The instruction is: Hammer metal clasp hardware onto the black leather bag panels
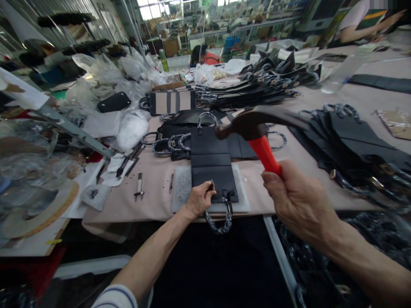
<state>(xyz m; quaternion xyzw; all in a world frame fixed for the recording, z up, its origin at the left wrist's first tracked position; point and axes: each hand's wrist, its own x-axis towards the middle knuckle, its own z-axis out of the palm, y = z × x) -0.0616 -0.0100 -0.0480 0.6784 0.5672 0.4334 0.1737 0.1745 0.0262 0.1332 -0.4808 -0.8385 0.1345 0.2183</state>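
A claw hammer with a red grip is raised in my right hand, its fingers wrapped round the handle. Lower and to the left, my left hand pinches a short, dark metal punch, whose top end shows above the fingers; its lower tip is hidden. That hand rests over a black bag panel with fold lines across it. A plastic-wrapped bag handle hangs from the panel's near end, over the table edge. Beneath the panel lies a pale slab.
Left of the slab lie a thin metal rod and a small metal tool. More black bag pieces are piled at the right, with another stack behind. Plastic bags crowd the left. A person works at the far right.
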